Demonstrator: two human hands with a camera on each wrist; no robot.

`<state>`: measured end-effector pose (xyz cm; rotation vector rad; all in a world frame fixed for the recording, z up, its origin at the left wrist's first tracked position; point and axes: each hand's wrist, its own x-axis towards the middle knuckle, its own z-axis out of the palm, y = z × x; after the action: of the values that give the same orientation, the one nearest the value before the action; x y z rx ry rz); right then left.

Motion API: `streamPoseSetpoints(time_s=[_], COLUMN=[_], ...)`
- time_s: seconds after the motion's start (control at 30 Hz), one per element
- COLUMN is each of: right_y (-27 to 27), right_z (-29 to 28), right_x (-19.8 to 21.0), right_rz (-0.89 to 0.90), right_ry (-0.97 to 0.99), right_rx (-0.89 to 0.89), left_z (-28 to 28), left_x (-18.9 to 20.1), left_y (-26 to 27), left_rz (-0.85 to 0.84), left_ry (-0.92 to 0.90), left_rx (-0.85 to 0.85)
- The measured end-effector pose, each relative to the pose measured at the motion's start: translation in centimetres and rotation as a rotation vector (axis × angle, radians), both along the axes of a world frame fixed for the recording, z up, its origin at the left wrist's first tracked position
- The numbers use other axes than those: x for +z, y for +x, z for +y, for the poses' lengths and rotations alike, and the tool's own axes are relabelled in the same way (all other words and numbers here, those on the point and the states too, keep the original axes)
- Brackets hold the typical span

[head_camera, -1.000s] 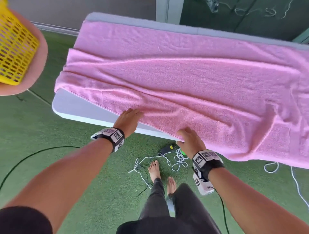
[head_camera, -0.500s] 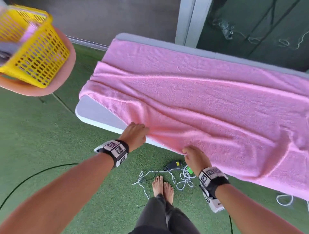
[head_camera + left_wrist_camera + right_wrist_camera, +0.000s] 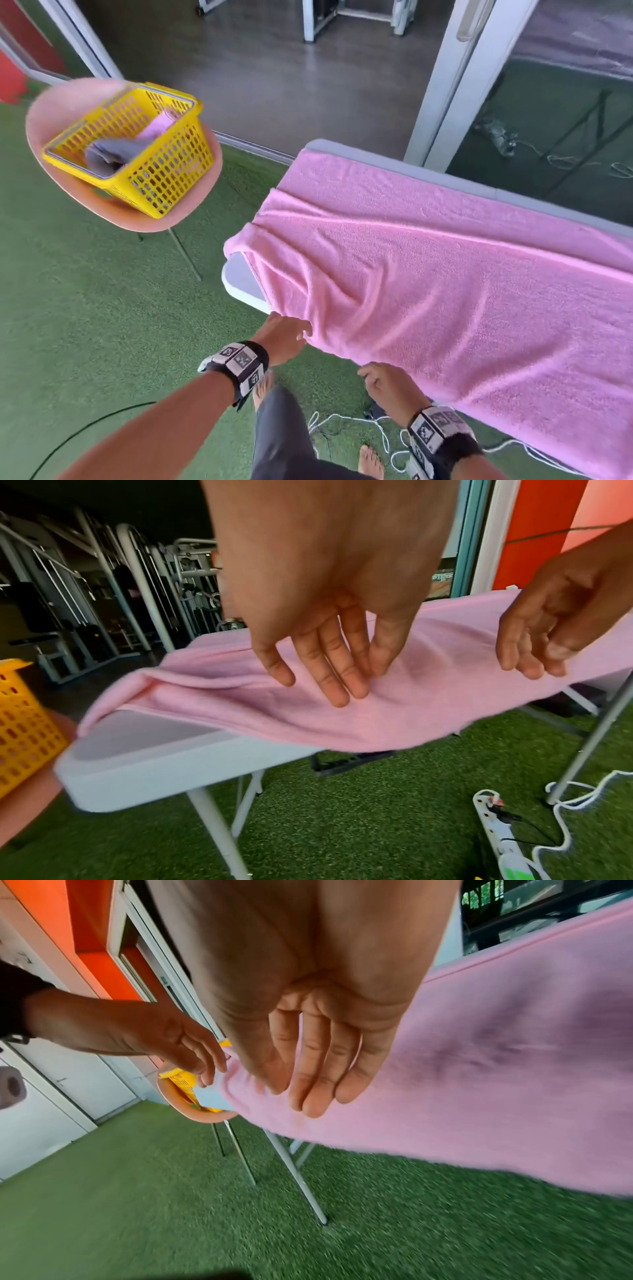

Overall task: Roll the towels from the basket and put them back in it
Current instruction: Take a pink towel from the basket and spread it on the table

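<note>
I see both hands, left hand and right hand, loose-fingered at the pink towel's near edge, gripping nothing, towel running upper-left to lower-right.

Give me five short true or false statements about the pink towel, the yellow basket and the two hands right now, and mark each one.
1. The pink terry towel lies spread over the white folding table. True.
2. The yellow plastic mesh basket stands on the green turf. False: it sits on a round pink chair seat.
3. The basket is empty. False: a grey cloth and a pale pink one lie in it.
4. The left hand is at the towel's near edge. True.
5. The right hand clutches a rolled towel. False: its fingers are relaxed and hold nothing.
</note>
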<state>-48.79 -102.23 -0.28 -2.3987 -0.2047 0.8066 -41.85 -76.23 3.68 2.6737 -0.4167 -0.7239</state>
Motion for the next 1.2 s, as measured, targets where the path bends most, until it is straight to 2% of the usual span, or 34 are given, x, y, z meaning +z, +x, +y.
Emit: streamPoseSetpoints(time_s=[0.23,0.37,0.47,0.6,0.7,0.8,0.9,1.0,1.1,1.2], right_y=[10.9,14.4,15.5,16.2,17.1,17.2,16.0,14.2,12.6,11.5], right_z=[15.8,23.4,26.2,28.4,28.9,28.9,29.9,31.2,32.4,33.2], right_x=[-0.3,-0.6,-1.5,-2.5,-2.2,-1.9,-1.1,-0.1,-0.3,0.0], right_rz=[-0.075,-0.083,-0.116,-0.166,-0.15,-0.144,-0.204,-0.212,-0.14,-0.03], right_ry=[0.034,-0.059,-0.156,-0.27,-0.308,-0.236,-0.087,-0.008,0.032,0.047], right_rx=[-0.065,-0.164,-0.286,-0.414,-0.439,-0.443,-0.351,-0.244,-0.193,-0.096], left_z=[13.4,16.6,17.0,17.5,17.8,18.3,20.7,23.9,26.0,26.9], left_x=[-2.8,-4.4,-5.3,-6.4,-6.8,-6.1,-5.0,-4.1,-3.0,-2.6], left_y=[11.8,15.2,16.8,18.6,19.8,20.1,19.0,16.4,13.2,10.4], left_rz=[-0.089,-0.113,-0.232,-0.286,-0.307,-0.27,-0.263,-0.241,-0.183,-0.105], left_ry=[0.034,0.011,-0.02,-0.075,-0.122,-0.129,-0.156,-0.09,-0.052,0.03], left_rx=[0.027,-0.18,-0.309,-0.483,-0.613,-0.597,-0.499,-0.47,-0.401,-0.419])
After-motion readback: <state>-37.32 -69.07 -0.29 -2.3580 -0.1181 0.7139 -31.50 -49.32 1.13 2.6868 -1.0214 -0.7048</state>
